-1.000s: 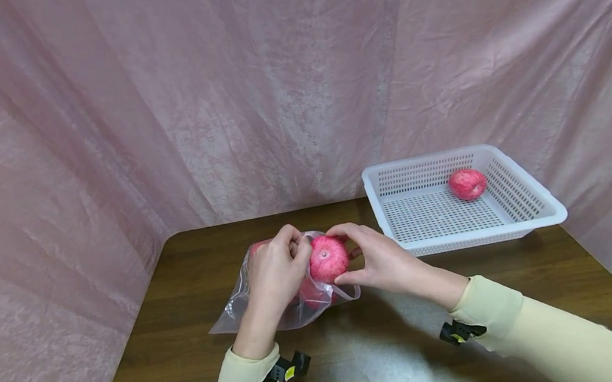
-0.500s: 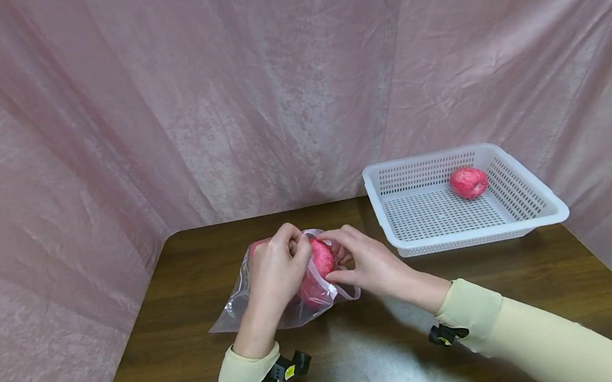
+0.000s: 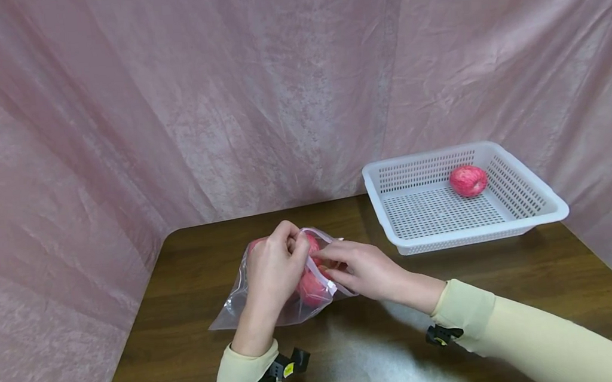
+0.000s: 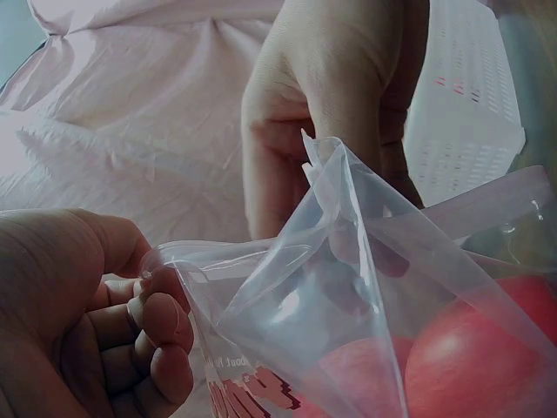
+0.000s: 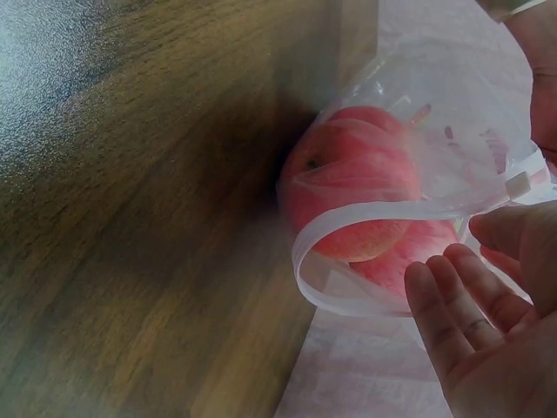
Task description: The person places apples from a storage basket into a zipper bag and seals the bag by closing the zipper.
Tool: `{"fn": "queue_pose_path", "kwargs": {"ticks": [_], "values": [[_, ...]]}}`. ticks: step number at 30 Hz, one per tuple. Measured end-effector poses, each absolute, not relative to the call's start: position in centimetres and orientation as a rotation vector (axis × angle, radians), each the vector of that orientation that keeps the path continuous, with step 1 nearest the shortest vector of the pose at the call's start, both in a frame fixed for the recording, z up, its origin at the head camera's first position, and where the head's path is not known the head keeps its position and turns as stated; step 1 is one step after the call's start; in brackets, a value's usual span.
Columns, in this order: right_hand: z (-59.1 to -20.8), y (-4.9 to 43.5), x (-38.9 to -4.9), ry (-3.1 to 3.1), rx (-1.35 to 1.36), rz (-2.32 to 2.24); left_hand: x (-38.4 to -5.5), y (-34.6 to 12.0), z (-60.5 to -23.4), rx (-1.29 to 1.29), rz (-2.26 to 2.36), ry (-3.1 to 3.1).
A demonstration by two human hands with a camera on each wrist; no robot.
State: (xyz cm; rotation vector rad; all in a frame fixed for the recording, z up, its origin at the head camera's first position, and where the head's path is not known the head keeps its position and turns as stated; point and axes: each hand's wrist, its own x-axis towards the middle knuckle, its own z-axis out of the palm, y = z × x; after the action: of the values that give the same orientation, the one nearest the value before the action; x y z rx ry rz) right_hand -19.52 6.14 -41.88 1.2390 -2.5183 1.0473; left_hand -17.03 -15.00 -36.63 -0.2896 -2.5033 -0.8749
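Note:
A clear plastic zip bag [image 3: 235, 309] with several red apples [image 3: 312, 290] in it lies on the table. My left hand [image 3: 273, 268] pinches the rim of its mouth, as the left wrist view shows at the thumb and forefinger. My right hand [image 3: 368, 270] reaches into the mouth from the right. In the right wrist view its fingers [image 5: 452, 300] are extended beside an apple [image 5: 405, 257], with nothing gripped between them. Nearer the table, another apple [image 5: 357, 187] shows through the plastic. A white slider [image 5: 518, 185] sits on the bag's zip strip.
A white perforated basket [image 3: 396, 241] stands at the back right of the wooden table [image 3: 173, 357], holding one red apple [image 3: 468, 180]. Pink cloth [image 3: 277, 97] hangs behind the table and along its sides.
My right hand has moved left and carried an apple into the bag's mouth, then loosened its fingers from it. My left hand has kept its pinch on the rim.

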Motion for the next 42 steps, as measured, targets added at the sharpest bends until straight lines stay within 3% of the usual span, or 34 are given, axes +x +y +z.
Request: {"fn": "queue_pose_path", "kwargs": {"ticks": [21,42], "values": [[-39.7,9.9,-18.9,-2.5,1.23,0.781,-17.0,-15.2,-36.6,-0.267,-0.894,-2.498],[-36.4,17.0,-21.7,-2.588,0.993,0.559,-16.8,-15.0,-36.6,-0.266,-0.895,-2.515]]}}
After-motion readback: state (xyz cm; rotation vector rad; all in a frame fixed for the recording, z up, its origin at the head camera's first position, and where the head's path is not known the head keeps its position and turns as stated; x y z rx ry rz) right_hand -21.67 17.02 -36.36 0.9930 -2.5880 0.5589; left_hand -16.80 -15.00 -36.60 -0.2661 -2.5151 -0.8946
